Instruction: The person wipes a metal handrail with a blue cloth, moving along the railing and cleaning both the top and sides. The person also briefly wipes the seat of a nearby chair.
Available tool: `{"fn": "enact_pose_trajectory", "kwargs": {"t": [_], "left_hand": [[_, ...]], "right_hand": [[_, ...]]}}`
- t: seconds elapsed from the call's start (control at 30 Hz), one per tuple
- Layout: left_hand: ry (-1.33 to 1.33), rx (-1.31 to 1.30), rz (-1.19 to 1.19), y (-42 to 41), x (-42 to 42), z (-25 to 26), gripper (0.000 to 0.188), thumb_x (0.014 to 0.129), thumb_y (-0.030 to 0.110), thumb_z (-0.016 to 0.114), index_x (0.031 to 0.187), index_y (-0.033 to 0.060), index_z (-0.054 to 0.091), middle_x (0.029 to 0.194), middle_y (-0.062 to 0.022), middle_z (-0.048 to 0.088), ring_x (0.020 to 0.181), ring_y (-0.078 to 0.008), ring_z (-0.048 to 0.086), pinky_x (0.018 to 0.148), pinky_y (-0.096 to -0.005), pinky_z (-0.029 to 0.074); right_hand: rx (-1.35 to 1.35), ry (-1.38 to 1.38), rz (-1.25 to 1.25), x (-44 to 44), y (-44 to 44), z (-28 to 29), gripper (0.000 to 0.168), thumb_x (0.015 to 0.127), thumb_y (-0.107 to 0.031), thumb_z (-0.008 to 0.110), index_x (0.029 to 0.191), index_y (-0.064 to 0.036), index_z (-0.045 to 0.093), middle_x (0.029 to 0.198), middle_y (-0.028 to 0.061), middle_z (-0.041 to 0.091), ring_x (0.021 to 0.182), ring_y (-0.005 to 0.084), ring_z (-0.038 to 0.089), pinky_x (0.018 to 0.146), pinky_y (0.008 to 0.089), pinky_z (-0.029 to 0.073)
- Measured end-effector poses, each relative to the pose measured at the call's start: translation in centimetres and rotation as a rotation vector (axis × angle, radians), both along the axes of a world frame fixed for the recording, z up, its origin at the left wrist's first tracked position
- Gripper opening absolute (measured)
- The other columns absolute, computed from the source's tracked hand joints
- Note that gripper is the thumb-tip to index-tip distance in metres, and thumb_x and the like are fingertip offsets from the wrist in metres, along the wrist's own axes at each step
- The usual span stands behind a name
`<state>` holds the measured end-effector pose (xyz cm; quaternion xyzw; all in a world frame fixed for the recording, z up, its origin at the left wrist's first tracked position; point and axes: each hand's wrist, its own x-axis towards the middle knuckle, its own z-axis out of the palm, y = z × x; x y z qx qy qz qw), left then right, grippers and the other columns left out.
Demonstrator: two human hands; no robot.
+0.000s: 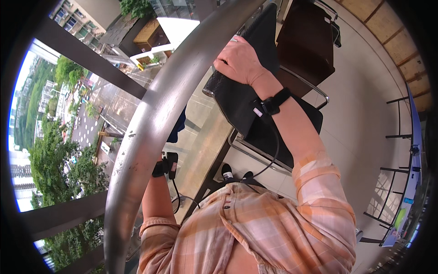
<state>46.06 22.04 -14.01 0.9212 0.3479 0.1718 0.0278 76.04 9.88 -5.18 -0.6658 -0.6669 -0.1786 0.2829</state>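
Observation:
My right hand lies over the top of a black chair backrest, close to a thick metal handrail. Its fingers are bent and partly hidden at the rail, so I cannot tell whether they grip anything. My left hand is out of view behind the rail; just the forearm and strapped wrist show. Past that wrist, a piece of dark blue cloth peeks out from behind the rail; what holds it is hidden. Each wrist carries a black strapped device with a cable.
A dark brown chair with metal tube arms stands behind the black one. Dark bars run beyond the rail, with trees and buildings outside and below. A long blue-topped table curves along the right over the tiled floor.

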Motion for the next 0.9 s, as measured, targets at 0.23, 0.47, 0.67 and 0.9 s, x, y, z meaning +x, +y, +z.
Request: {"fn": "enact_pose_trajectory", "kwargs": {"t": [0.23,0.47,0.67,0.9], "left_hand": [[0.065,-0.047,0.066,-0.2,-1.0,0.7,0.064,0.075,0.027,0.074,0.125,-0.0019,0.045,0.116,-0.0239,0.055,0.109,-0.0388,0.052,0.094,-0.0427,0.04],[0.155,-0.095,0.138,0.5,-1.7,1.3,0.064,0.075,0.027,0.074,0.124,-0.0019,0.046,0.114,-0.0239,0.056,0.107,-0.0389,0.053,0.092,-0.0429,0.041],[0.13,-0.132,0.157,2.3,-1.3,0.2,0.062,0.075,0.028,0.074,0.122,-0.0017,0.046,0.109,-0.0235,0.058,0.102,-0.039,0.055,0.088,-0.0433,0.043],[0.078,-0.227,0.166,0.9,-0.1,2.2,0.063,0.074,0.029,0.075,0.122,-0.0015,0.046,0.109,-0.023,0.058,0.101,-0.0385,0.055,0.09,-0.0426,0.042]], "right_hand": [[0.007,-0.055,0.085,0.8,-0.5,0.1,0.029,0.081,-0.026,0.05,0.058,-0.01,0.059,0.063,0.0063,0.06,0.069,0.0256,0.058,0.091,0.0406,0.042],[-0.054,-0.12,0.251,2.0,-2.1,1.3,0.028,0.082,-0.026,0.047,0.061,-0.009,0.057,0.065,0.0086,0.061,0.068,0.0296,0.057,0.082,0.0399,0.043],[-0.029,-0.077,0.258,2.3,-1.8,-0.5,0.028,0.083,-0.026,0.046,0.063,-0.01,0.058,0.066,0.0084,0.061,0.068,0.0299,0.057,0.081,0.0399,0.042],[-0.09,-0.099,0.209,3.1,-4.4,0.2,0.027,0.084,-0.028,0.045,0.07,-0.01,0.06,0.074,0.0083,0.062,0.079,0.0271,0.059,0.088,0.0394,0.04]]}}
